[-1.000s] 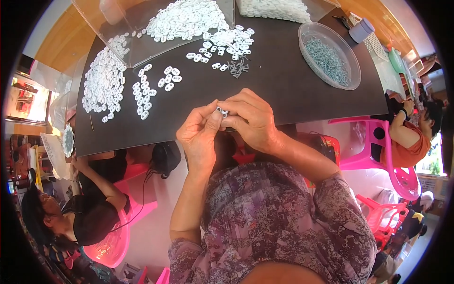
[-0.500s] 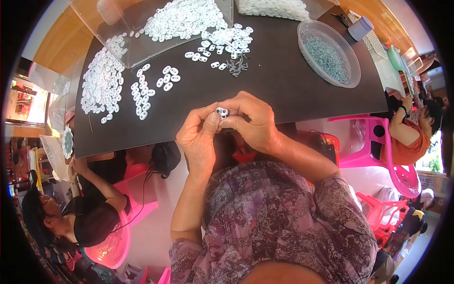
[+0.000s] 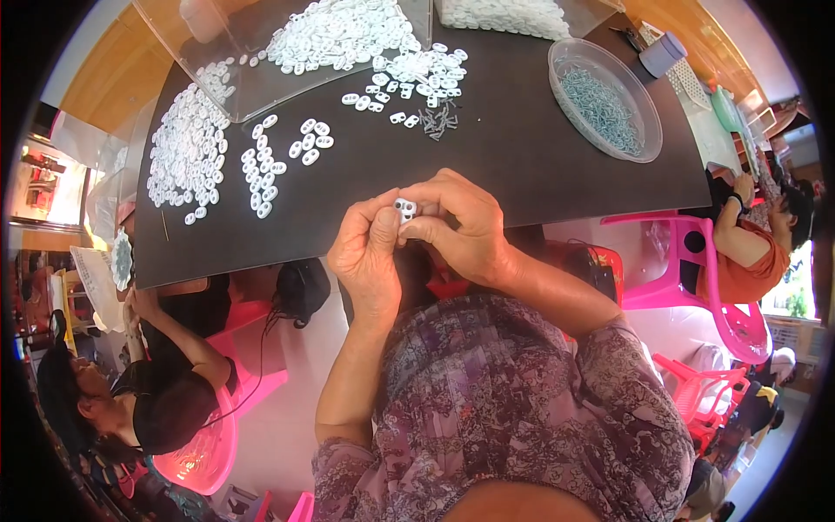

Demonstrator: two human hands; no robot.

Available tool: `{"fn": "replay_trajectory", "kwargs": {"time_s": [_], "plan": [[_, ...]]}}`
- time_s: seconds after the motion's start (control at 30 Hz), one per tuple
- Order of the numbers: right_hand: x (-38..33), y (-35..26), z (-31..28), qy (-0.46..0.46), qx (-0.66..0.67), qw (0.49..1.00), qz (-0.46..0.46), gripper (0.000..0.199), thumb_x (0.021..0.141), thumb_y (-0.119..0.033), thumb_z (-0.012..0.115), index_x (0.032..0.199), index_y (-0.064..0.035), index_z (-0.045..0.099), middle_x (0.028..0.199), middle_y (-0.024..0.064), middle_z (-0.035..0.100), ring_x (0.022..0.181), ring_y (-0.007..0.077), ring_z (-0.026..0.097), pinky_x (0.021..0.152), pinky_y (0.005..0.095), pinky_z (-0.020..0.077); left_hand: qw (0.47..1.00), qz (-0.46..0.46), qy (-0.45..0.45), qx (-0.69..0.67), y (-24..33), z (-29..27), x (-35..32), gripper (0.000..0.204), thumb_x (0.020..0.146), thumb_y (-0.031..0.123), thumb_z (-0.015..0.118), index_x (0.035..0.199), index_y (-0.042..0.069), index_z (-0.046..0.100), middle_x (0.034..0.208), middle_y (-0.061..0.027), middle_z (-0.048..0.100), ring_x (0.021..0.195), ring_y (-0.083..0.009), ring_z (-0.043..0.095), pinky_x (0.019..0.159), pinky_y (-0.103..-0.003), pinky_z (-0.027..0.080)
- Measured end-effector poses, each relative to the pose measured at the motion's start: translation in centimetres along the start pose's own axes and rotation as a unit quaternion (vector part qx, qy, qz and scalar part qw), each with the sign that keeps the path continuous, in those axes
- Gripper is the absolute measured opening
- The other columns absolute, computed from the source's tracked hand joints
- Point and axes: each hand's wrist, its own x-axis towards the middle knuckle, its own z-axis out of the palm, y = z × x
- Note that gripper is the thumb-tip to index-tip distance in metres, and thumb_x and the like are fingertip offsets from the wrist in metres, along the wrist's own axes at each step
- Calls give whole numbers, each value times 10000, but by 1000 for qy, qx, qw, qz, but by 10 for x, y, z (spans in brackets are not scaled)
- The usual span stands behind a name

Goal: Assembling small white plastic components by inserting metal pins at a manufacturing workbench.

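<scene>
From far away, I look down through the head camera and see both hands pinching one small white piece (image 3: pixel 405 207) with round holes. The left hand (image 3: pixel 367 252) has its thumb on the front of it, and the right hand (image 3: pixel 465 228) nips it from the other side with thumb and fingers. The piece is up near the close edge of the dark surface (image 3: pixel 504 165). Going by a clock with that piece in the middle, a little heap of white bits (image 3: pixel 426 68) is at 12, and some loose gray screws (image 3: pixel 439 120) lie at 1. At 2 there is a round see-through tub (image 3: pixel 654 130) with lots of bluish screws (image 3: pixel 600 113) inside. A big heap of white ovals (image 3: pixel 344 35) sits at 11, and a wide pile of ovals (image 3: pixel 187 161) spreads out near 10. Two small bunches of ovals (image 3: pixel 263 170) lie in between that pile and the hands. At 8 sits a person in black (image 3: pixel 178 404), and at 3 one in orange (image 3: pixel 752 265), beside a pink chair (image 3: pixel 665 261).
</scene>
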Motion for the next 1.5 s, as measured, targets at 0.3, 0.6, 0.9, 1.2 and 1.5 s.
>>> {"fn": "replay_trajectory", "kwargs": {"time_s": [0.3, 0.6, 0.9, 1.2, 1.5], "plan": [[-3, -5, 0, -8, 36, 999, 36, 256, 685, 11, 706, 927, -14, 628, 734, 46, 582, 638, 143, 514, 565, 274, 428, 990, 74, -11, 123, 11, -4, -3, 222, 846, 96, 649, 1024, -35, 656, 782, -10, 569, 638, -63, 479, 542, -183, 392], [-6, -9, -1, -8, 148, 981, 126, 188, 772, 36, 649, 958, 20, 634, 831, 79, 608, 743, 135, 581, 654, 252, 471, 984, 100, -29, 144, 13, -4, -4, 234, 833, 82, 655, 1041, -25, 658, 730, -1, 528, 616, -67, 466, 537, -184, 382], [-6, -13, 0, 0, 200, 960, 195, 115, 815, 41, 618, 928, 37, 636, 837, 50, 612, 758, 77, 578, 664, 219, 487, 983, 91, -36, 154, 13, -5, -4, 229, 837, 100, 653, 1031, -22, 661, 722, -4, 524, 614, -71, 466, 533, -188, 374], [-10, -14, 8, 50, 182, 967, 171, 64, 831, 24, 615, 894, 23, 630, 809, 29, 631, 743, 51, 565, 651, 204, 480, 976, 100, -36, 192, 16, -5, -4, 212, 840, 92, 650, 1018, -22, 663, 720, -3, 523, 616, -65, 465, 531, -187, 371], [-10, -17, 8, 62, 199, 956, 209, 44, 838, 19, 611, 879, 19, 624, 778, 25, 629, 724, 51, 558, 644, 204, 474, 972, 71, -60, 215, 19, -10, -3, 201, 851, 90, 641, 1018, -21, 659, 753, -35, 563, 677, -97, 521, 604, -220, 429]]}}
